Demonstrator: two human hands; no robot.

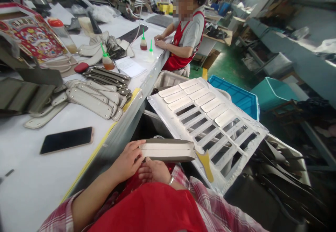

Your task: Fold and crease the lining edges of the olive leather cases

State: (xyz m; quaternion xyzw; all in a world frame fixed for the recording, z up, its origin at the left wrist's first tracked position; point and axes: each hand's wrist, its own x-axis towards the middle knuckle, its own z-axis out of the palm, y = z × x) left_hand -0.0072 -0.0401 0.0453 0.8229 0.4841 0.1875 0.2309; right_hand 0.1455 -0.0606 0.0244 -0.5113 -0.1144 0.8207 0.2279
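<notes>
Just above my lap is a long folded leather-like piece [168, 150], dark grey-brown along its edges and off-white inside. My left hand [130, 159] grips its left end, fingers bent over the edge. My right hand [156, 170] pinches the lower edge near that same end, thumb on top and fingers curled. To the right of the piece, a yellow scraper [206, 164] lies on a white slotted board [168, 121]. Several pale rounded strips [198, 93] fill the upper slots of this board; dark openings show in the lower ones.
On the white table [23, 176] at left lie a phone [67, 140], stacked pale strips with holes [89, 100] and a green-tipped bottle [107, 62]. A co-worker [185, 32] in a red apron is at the table's far side. A blue crate [233, 95] stands behind the board.
</notes>
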